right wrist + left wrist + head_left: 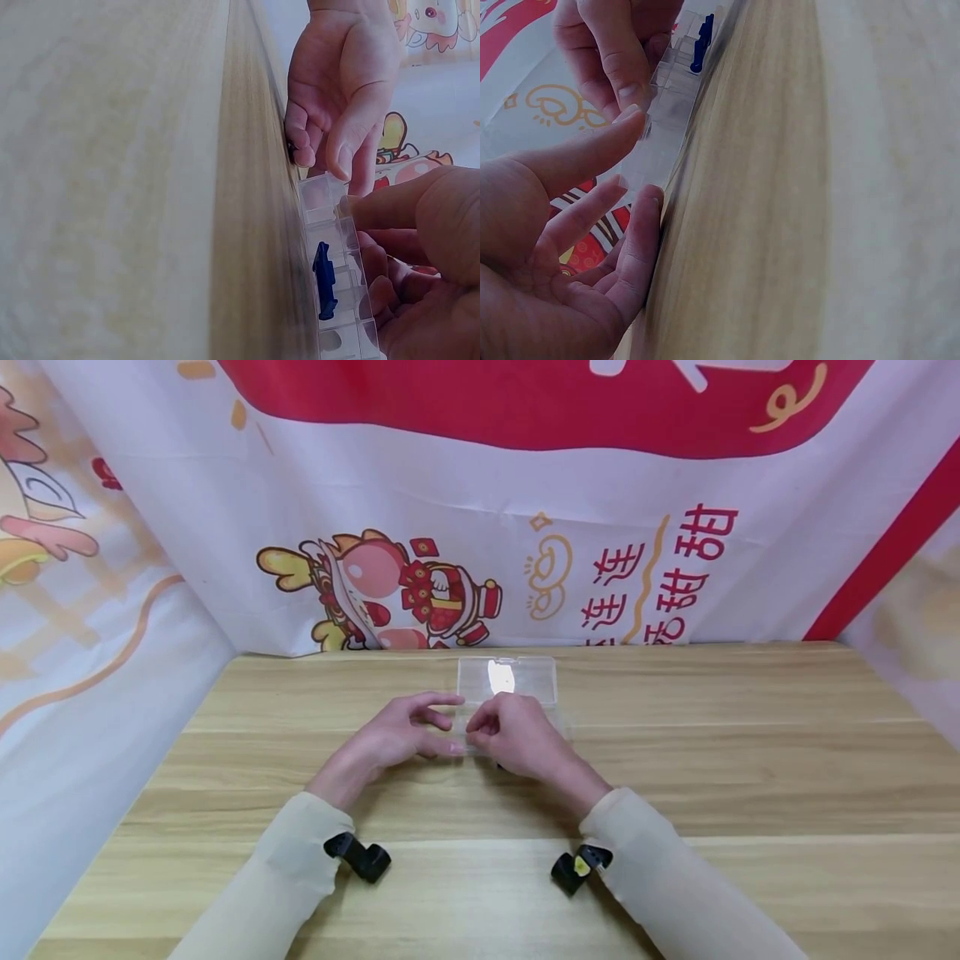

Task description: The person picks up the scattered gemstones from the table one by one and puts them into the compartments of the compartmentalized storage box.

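Observation:
A clear plastic box (558, 722) with small compartments lies on the table, its transparent lid (528, 681) raised at the back. A dark blue clip-shaped piece (325, 281) shows along its front side. My left hand (401, 727) holds the left end, thumb at the front corner and index finger reaching the back corner. Over the left compartments is my right hand (521, 735), its thumb and index finger drawn together. Its thumb tip is right at the compartment rim in the right wrist view. I cannot tell whether something small sits between those fingertips.
The wood-grain table (750, 760) runs back to a printed cloth (420, 477) hung behind it. More cloth (82, 677) hangs along the left side. A small black device (360, 858) is strapped at the left sleeve, another black device (573, 870) at the right.

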`<action>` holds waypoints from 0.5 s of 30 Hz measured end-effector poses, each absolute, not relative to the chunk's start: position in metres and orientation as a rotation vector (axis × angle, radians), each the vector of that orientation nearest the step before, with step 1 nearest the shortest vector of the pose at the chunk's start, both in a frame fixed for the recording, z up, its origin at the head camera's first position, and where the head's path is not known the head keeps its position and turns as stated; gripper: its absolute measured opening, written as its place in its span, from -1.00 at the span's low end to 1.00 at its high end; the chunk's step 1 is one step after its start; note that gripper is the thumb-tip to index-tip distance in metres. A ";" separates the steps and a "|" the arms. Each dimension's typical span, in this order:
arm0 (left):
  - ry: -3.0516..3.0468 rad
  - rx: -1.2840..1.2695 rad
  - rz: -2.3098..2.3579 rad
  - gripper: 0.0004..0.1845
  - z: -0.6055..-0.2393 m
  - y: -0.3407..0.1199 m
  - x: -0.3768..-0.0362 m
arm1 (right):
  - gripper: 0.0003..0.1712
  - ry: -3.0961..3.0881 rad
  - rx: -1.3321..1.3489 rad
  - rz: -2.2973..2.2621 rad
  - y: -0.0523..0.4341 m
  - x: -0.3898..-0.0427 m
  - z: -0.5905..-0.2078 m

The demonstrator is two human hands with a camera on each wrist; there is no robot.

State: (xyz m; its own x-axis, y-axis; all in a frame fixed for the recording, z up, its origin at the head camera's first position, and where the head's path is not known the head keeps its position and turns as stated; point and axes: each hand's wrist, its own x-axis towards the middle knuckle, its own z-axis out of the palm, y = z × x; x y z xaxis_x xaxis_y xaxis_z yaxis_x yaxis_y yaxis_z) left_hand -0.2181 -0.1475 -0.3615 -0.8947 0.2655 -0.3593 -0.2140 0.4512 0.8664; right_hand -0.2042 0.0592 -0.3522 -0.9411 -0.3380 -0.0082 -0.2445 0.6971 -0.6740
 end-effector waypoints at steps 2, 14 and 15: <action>2.259 0.046 1.439 -0.26 -0.362 -0.148 -0.218 | -0.95 2.773 -0.481 -1.062 0.059 -0.204 -0.352; 2.255 0.044 1.445 -0.29 -0.361 -0.147 -0.218 | -0.90 2.818 -0.511 -1.006 0.058 -0.201 -0.350; 2.254 0.045 1.446 -0.29 -0.361 -0.147 -0.218 | -0.90 2.818 -0.510 -1.009 0.058 -0.201 -0.350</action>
